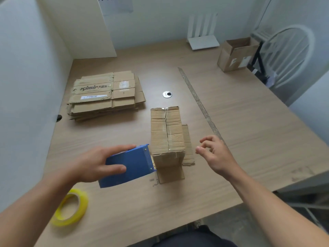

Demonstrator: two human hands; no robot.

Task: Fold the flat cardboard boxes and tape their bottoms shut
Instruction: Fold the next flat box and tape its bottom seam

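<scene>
Desk [249, 122] | folded box [167, 132] bottom-up, taped | left hand [94, 163] holds blue dispenser [135, 166]

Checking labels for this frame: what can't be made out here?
All head view.
Dispenser: roll and cutter hidden by its blue shell and the left hand gripping it.
Box: underside and far side face away from the camera.
Wall sign: cut off by the top edge, blurred.
Flat stack: barcode label too small to read.
Chair: blurred near the right edge.
</scene>
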